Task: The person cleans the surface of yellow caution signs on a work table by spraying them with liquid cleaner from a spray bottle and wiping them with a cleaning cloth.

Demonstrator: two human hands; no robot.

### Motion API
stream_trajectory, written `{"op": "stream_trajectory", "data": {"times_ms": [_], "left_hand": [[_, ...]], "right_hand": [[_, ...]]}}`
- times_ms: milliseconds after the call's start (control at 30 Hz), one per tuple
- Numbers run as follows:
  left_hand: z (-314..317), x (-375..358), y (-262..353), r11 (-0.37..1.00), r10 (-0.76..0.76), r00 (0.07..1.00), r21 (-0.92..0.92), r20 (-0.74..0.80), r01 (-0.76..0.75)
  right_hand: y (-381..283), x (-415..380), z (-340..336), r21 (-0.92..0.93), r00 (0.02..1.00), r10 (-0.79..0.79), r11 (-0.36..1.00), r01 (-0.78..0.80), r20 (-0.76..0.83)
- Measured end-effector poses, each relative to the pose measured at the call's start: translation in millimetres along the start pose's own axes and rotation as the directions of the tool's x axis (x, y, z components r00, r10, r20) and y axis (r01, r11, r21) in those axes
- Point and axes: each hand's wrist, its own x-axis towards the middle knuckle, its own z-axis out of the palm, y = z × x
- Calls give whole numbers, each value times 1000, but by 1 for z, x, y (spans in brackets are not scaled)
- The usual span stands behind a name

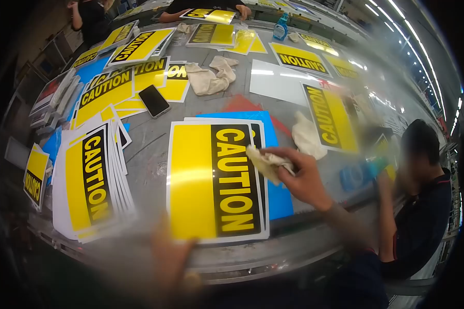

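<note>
Grey and scuffed, the tabletop (149, 144) was strewn with yellow-and-black signs. The right hand (304, 177) had its grip closed around a crumpled cream cloth (267, 164), pressing it against the black band of a caution sign (216, 180) that lay flat directly beneath the grip and reached away toward the near edge. The left hand (170, 262) was blurred at that near edge, touching or just over the sign's lower border; how far its grip stood open I could not tell. Beyond the cloth grip lay a second rag (307, 136), and farther off a dark phone (154, 100). Well left of it sat a stack of signs (90, 180). Another person (417, 206) stood alongside.
</note>
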Motion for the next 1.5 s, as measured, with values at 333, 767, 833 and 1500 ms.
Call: {"op": "stream_trajectory", "data": {"times_ms": [333,767,833,1500], "left_hand": [[1,1,-6,999,34,999,21,-4,-34],[1,3,-1,999,-37,999,34,13,37],[-1,3,-2,999,1,1000,38,8,-1],[0,4,-5,999,2,1000,-39,8,-2]], "right_hand": [[86,95,71,-573,943,-285,750,331,172],[90,109,65,-561,917,-306,726,398,255],[97,126,57,-564,942,-254,754,336,221],[10,16,13,314,953,175,916,-250,248]]}}
